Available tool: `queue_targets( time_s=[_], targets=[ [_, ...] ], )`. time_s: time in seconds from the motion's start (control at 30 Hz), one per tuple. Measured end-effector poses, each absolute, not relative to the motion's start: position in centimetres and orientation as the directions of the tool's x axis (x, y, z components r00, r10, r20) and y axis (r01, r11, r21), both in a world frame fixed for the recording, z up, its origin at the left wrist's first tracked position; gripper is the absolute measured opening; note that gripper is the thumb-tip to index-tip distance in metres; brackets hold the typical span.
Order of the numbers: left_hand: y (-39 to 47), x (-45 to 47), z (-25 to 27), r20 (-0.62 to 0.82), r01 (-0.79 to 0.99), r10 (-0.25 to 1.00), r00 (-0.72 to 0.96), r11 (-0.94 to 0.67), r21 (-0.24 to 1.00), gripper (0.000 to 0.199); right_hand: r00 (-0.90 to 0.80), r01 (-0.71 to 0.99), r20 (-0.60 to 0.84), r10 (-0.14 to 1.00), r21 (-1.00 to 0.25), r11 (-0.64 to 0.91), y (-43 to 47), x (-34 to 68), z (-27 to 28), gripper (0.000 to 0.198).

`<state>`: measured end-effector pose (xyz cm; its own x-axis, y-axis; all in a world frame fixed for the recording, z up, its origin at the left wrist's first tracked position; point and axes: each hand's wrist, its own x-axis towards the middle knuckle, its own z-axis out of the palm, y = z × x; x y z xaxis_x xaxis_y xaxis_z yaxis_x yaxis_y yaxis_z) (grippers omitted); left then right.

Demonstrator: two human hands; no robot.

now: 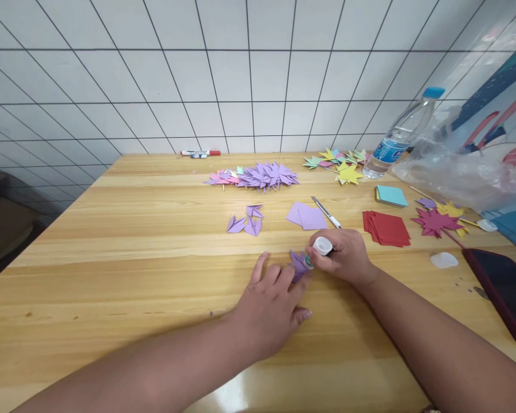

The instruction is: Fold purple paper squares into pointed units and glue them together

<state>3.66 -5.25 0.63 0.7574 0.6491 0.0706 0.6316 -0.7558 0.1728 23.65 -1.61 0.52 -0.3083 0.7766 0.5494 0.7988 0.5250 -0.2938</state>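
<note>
My right hand is closed round a white glue stick, its lower end pressed to a folded purple paper piece on the table. My left hand lies with spread fingers at the near side of that piece, fingertips touching its edge. Beyond it sit a few loose folded purple pieces. Flat purple paper squares lie just past my right hand, with a craft knife beside them.
Purple paper leaves are heaped at the back. Right of my hands are red squares, blue squares, a magenta leaf, a clear cap and a phone. Behind stand a water bottle and plastic bag; markers lie by the wall.
</note>
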Motion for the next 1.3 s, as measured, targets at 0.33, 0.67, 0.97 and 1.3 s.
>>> queue_targets(
  time_s=[0.33, 0.67, 0.97, 1.3],
  targets=[
    [-4.4, 3.7, 1.2, 0.055, 0.61, 0.642, 0.764, -0.748, 0.26, 0.041, -0.308, 0.82, 0.521, 0.796, -0.279, 0.5, -1.5, 22.9, 0.7, 0.023],
    [-4.3, 3.6, 0.7, 0.069, 0.592, 0.624, 0.778, -0.765, 0.252, 0.041, -0.237, 0.832, 0.59, 0.772, -0.287, 0.474, -1.1, 22.7, 0.4, 0.023],
    [-3.8, 3.3, 0.9, 0.074, 0.584, 0.625, 0.777, -0.76, 0.286, 0.037, -0.118, 0.797, 0.629, 0.768, -0.402, 0.451, -2.0, 24.1, 1.3, 0.02],
    [-4.3, 3.4, 0.6, 0.061, 0.598, 0.621, 0.781, -0.773, 0.21, 0.039, -0.326, 0.782, 0.521, 0.789, -0.32, 0.534, -1.7, 23.4, 0.8, 0.021]
  ],
)
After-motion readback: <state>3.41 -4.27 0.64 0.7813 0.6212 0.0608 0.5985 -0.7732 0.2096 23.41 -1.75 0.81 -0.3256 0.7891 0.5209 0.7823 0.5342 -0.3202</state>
